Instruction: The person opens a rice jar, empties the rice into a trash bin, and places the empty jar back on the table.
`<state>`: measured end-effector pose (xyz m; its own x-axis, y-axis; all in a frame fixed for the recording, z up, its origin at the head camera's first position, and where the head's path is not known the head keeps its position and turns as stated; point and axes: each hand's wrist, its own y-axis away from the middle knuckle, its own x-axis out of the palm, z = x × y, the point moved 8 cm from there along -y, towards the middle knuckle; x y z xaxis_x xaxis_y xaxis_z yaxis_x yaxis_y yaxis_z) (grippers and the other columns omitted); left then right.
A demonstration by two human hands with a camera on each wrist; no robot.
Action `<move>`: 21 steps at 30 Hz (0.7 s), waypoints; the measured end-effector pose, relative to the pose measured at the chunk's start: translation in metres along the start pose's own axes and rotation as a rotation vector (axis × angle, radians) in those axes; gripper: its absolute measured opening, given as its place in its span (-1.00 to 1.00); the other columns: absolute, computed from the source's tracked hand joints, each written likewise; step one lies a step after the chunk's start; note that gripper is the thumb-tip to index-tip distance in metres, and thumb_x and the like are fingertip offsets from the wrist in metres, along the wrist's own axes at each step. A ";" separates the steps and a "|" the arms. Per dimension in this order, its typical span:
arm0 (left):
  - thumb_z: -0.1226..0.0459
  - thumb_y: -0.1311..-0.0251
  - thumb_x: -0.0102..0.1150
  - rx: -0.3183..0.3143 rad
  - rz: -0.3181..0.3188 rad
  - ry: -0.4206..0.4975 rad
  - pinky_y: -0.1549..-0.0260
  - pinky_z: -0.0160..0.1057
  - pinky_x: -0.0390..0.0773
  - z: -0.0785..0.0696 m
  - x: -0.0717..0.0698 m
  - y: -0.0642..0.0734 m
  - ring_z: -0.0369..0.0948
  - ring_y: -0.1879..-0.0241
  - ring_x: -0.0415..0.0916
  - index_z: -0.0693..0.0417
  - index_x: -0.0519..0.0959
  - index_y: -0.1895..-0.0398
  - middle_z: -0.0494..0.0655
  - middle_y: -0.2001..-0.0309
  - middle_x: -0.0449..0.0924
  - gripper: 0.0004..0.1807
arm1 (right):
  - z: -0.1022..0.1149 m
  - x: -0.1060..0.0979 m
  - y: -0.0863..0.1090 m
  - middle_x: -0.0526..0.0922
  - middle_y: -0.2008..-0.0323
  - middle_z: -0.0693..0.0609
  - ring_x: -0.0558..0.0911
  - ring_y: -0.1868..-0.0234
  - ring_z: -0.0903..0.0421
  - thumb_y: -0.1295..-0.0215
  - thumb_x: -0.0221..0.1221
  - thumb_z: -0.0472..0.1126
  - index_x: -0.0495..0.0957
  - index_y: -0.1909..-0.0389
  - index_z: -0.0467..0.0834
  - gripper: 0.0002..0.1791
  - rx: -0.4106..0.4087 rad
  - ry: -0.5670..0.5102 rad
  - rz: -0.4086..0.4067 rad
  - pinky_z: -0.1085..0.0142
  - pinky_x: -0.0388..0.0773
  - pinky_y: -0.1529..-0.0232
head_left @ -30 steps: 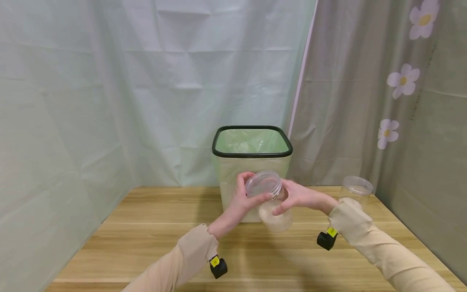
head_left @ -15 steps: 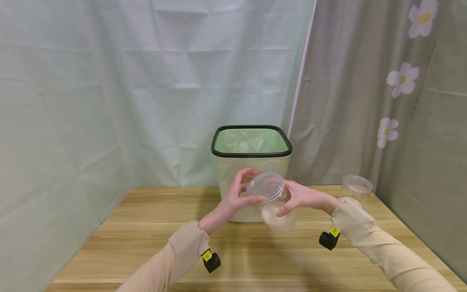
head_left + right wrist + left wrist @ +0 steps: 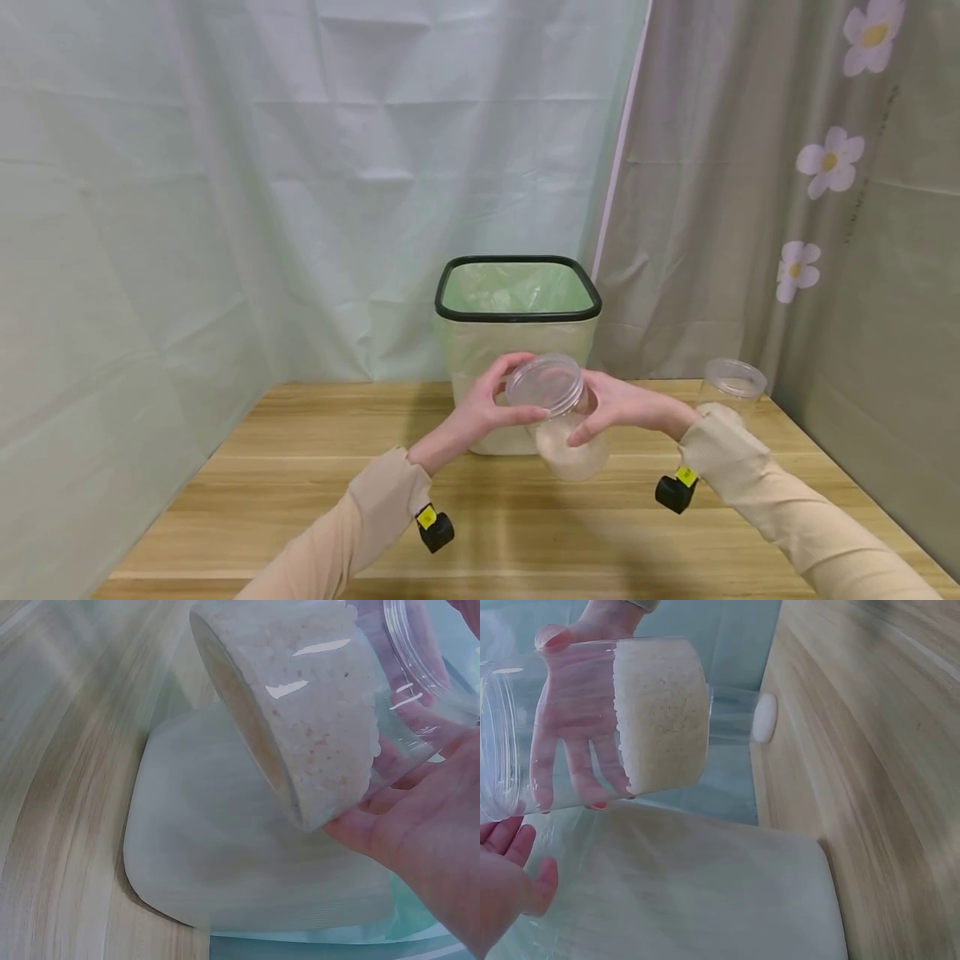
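Observation:
A clear plastic jar of rice (image 3: 566, 446) is held tilted above the table, its clear lid (image 3: 545, 383) leaning toward my left side. My right hand (image 3: 626, 404) grips the jar's side, thumb in front; its fingers (image 3: 581, 761) show through the clear wall in the left wrist view. At the lid's edge is my left hand (image 3: 480, 412), thumb in front and fingers curled behind the rim. The right wrist view shows the pale rice (image 3: 315, 712) filling the jar's lower part.
Just behind the hands stands a pale trash bin (image 3: 517, 318) with a dark rim and a thin liner. A second lidded clear jar (image 3: 731, 387) stands at the back right of the wooden table (image 3: 315, 475), partly hidden by my right sleeve. Curtains (image 3: 360, 208) hang behind.
My left hand loosened from the lid and drew back a little to the left, then came round the rim again. The right hand and jar shifted slightly right.

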<state>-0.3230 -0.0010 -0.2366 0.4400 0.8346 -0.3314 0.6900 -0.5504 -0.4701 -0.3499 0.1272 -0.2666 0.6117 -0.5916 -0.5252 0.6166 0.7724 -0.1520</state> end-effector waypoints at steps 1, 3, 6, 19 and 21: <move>0.13 0.03 0.31 0.003 -0.007 -0.009 -0.04 -0.04 0.18 -0.003 0.000 0.000 -0.04 -0.05 0.23 0.33 0.21 -0.19 0.10 -0.09 0.32 -0.23 | 0.000 0.000 0.000 0.37 -0.08 -0.08 0.33 -0.11 -0.01 0.12 0.36 -0.26 0.16 -0.21 -0.25 -0.16 -0.001 -0.001 0.000 0.07 0.17 -0.12; 0.18 0.04 0.32 -0.003 -0.019 -0.026 -0.04 -0.05 0.19 -0.003 0.000 0.000 -0.02 -0.04 0.23 0.33 0.22 -0.18 0.11 -0.08 0.32 -0.25 | -0.001 0.000 0.000 0.36 -0.08 -0.08 0.32 -0.11 -0.01 0.12 0.36 -0.27 0.15 -0.22 -0.25 -0.15 -0.003 -0.003 0.002 0.07 0.16 -0.12; 0.21 0.04 0.32 -0.013 -0.040 -0.040 -0.02 -0.07 0.21 -0.003 -0.001 0.000 -0.01 -0.04 0.23 0.33 0.24 -0.16 0.11 -0.07 0.33 -0.28 | -0.001 -0.001 0.000 0.36 -0.08 -0.08 0.32 -0.11 -0.01 0.12 0.36 -0.27 0.15 -0.22 -0.25 -0.15 -0.003 0.002 -0.004 0.07 0.16 -0.12; 0.23 0.04 0.30 -0.051 -0.125 -0.057 0.02 -0.07 0.22 -0.007 -0.003 0.003 0.00 0.00 0.24 0.32 0.28 -0.12 0.12 -0.04 0.34 -0.34 | -0.003 -0.001 0.003 0.35 -0.09 -0.08 0.33 -0.08 -0.01 0.11 0.36 -0.24 0.14 -0.23 -0.23 -0.14 0.009 0.023 -0.020 0.06 0.19 -0.10; 0.20 0.03 0.30 -0.063 -0.135 -0.051 0.02 -0.07 0.22 -0.007 -0.004 0.004 -0.01 -0.01 0.23 0.31 0.28 -0.12 0.12 -0.04 0.32 -0.33 | -0.005 0.000 0.003 0.34 -0.10 -0.08 0.33 -0.09 -0.02 0.11 0.35 -0.25 0.12 -0.24 -0.23 -0.13 0.005 0.014 -0.012 0.07 0.20 -0.10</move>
<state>-0.3181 -0.0067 -0.2313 0.3122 0.8977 -0.3110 0.7763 -0.4298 -0.4612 -0.3503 0.1302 -0.2710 0.5972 -0.5976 -0.5350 0.6265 0.7641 -0.1540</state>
